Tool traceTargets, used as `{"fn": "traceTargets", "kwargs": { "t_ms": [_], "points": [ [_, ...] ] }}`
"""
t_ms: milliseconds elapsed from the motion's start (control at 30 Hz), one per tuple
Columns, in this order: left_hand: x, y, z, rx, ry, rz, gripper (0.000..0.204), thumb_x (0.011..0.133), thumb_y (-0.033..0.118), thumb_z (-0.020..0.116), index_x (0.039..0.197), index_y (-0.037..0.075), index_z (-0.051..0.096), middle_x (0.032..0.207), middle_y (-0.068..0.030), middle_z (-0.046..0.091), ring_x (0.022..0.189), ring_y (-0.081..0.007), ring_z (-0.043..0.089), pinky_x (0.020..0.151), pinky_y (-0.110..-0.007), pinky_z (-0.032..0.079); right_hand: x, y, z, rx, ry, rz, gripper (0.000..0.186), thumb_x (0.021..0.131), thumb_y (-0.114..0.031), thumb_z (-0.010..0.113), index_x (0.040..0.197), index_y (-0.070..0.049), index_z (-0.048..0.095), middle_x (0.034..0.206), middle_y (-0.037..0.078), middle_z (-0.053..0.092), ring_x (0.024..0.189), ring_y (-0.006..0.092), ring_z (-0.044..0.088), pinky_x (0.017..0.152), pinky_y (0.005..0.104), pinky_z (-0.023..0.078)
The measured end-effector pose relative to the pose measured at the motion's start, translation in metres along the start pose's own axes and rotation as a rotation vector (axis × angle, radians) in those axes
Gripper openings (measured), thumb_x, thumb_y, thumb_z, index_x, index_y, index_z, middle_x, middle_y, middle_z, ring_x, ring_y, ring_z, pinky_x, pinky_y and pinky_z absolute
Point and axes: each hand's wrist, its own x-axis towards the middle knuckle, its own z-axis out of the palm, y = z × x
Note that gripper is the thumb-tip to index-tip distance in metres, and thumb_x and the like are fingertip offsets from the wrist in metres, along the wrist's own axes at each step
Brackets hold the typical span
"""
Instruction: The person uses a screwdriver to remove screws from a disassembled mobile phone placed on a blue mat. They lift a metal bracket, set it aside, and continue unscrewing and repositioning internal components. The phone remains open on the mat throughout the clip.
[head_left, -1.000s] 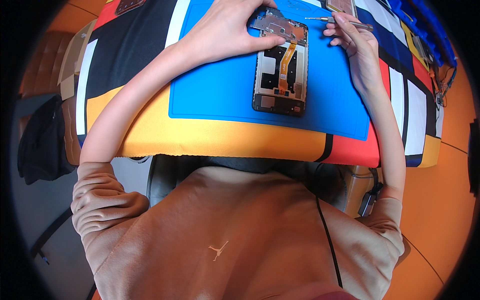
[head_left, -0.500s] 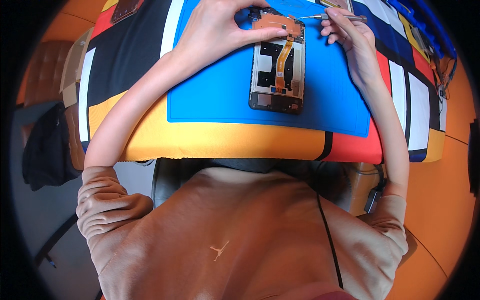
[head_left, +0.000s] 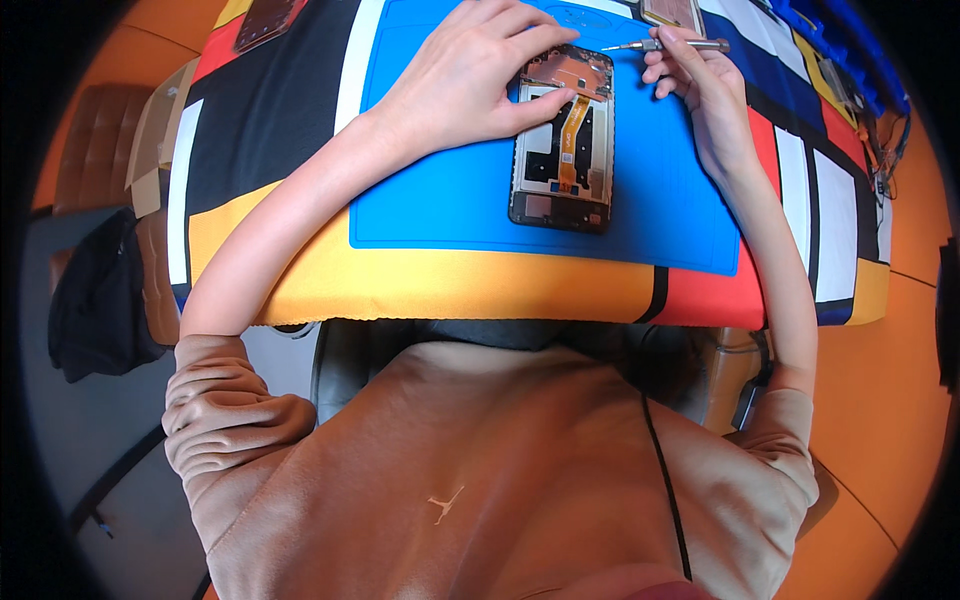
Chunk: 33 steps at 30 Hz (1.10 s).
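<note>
An opened smartphone [head_left: 540, 211] lies on a blue mat [head_left: 430, 215], its inside facing up. A copper-coloured sheet covers its upper part, and an orange flex cable [head_left: 572, 140] runs down its middle. My left hand [head_left: 480, 75] grips the phone's upper part from the left, thumb on the copper area and fingers at the top edge. In my right hand [head_left: 700, 85] a slim metal screwdriver [head_left: 640, 46] is pinched between thumb and fingers. Its tip points left, just past the phone's top right corner, and appears apart from the phone.
A patterned cloth [head_left: 450, 290] covers the table under the mat. Another phone [head_left: 265, 25] lies at the far left, and a phone-like item [head_left: 672, 12] at the far right behind the screwdriver. Cables [head_left: 885, 160] and blue bins [head_left: 850, 40] line the right edge.
The copper-covered part, tilted up under my left fingers before, now lies flatter in the phone. My left hand has shifted slightly right and down. The screwdriver tip has moved slightly away from the phone.
</note>
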Motion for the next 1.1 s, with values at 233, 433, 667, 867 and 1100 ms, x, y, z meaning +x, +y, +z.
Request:
{"fn": "traceTargets", "kwargs": {
  "t_ms": [233, 433, 667, 867, 1100],
  "points": [
    [-0.004, -0.004, 0.006, -0.041, -0.019, 0.014, 0.027, 0.091, 0.027, 0.072, 0.104, 0.004, 0.07, 0.102, -0.0126, 0.063, 0.096, -0.0326, 0.06, 0.087, -0.042, 0.048, -0.003, -0.008, 0.01, -0.014, 0.037, 0.006, 0.038, 0.103, -0.033, 0.065, 0.122, 0.0, 0.067, 0.093, 0.007, 0.071, 0.079, 0.0098, 0.067, 0.071, 0.0214, 0.051],
    [-0.006, -0.012, 0.018, 0.062, 0.091, 0.111, 0.027, 0.096, 0.028, 0.068, 0.105, 0.003, 0.072, 0.098, -0.0116, 0.064, 0.093, -0.0278, 0.06, 0.082, -0.038, 0.048, -0.002, -0.013, 0.015, 0.038, 0.001, -0.018, 0.035, 0.102, -0.03, 0.067, 0.116, 0.002, 0.068, 0.095, 0.012, 0.073, 0.08, 0.0138, 0.072, 0.067, 0.0221, 0.055],
    [-0.005, -0.016, 0.03, 0.228, 0.116, 0.174, 0.029, 0.101, 0.031, 0.065, 0.107, 0.004, 0.074, 0.107, -0.0077, 0.07, 0.104, -0.0196, 0.064, 0.089, -0.033, 0.051, -0.002, -0.014, 0.021, 0.013, 0.013, -0.086, 0.035, 0.105, -0.031, 0.062, 0.115, 0.002, 0.066, 0.093, 0.011, 0.07, 0.075, 0.0147, 0.071, 0.064, 0.0226, 0.054],
    [-0.005, -0.014, 0.025, 0.256, 0.053, 0.207, 0.029, 0.1, 0.029, 0.065, 0.111, 0.003, 0.072, 0.109, -0.0099, 0.069, 0.108, -0.0233, 0.064, 0.095, -0.035, 0.049, 0.012, -0.005, 0.031, -0.084, 0.033, -0.279, 0.032, 0.11, -0.029, 0.052, 0.113, 0.001, 0.062, 0.082, 0.006, 0.059, 0.068, 0.0143, 0.063, 0.064, 0.0244, 0.049],
    [-0.001, -0.012, 0.024, 0.266, 0.039, 0.218, 0.026, 0.101, 0.028, 0.063, 0.111, 0.005, 0.072, 0.107, -0.0094, 0.068, 0.106, -0.0226, 0.064, 0.095, -0.035, 0.048, 0.009, -0.004, 0.034, -0.175, -0.017, -0.327, 0.031, 0.11, -0.029, 0.052, 0.112, 0.0, 0.062, 0.08, 0.002, 0.057, 0.067, 0.0104, 0.061, 0.063, 0.023, 0.046]
  ]
}}
